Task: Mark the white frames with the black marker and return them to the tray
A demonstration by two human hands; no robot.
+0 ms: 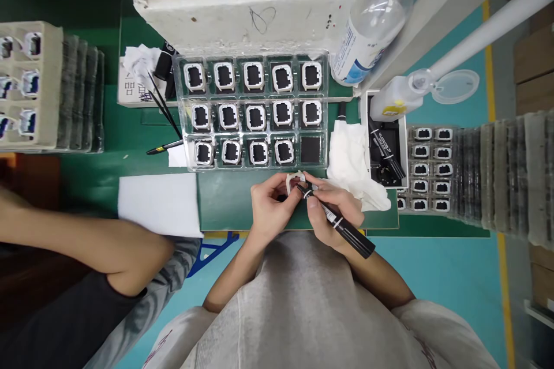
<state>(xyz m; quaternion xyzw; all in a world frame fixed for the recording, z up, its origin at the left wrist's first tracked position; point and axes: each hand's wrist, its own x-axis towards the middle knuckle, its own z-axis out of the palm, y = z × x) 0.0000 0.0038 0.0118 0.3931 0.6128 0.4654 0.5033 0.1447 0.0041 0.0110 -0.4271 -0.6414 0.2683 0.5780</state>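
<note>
pinching a white watch-case-shaped frame (289,183) narrowly in the left hand (270,207), over the green mat (229,202) and just near of the clear plastic tray (297,115). gripping a black marker pen (350,233) in the right hand (331,204), writing-fashion, and aiming its tip far and left, toward the frame. leaving actual contact between tip and frame too small to tell.

seeing fourteen similar frames (255,118) in the tray, and a dark square showing in the near right pocket. noting a crumpled white cloth (350,155) just right of the tray, and a white box (403,138) farther right.

probably risking a stray black streak on the pale rim, from slipping off so narrow an edge or pressing too hard. perhaps risking inky left fingertips, from holding so close to the tip, then smudging the frame. possibly risking a drop, from pinching too lightly, or a jolted tray, from working so near its edge.
</note>
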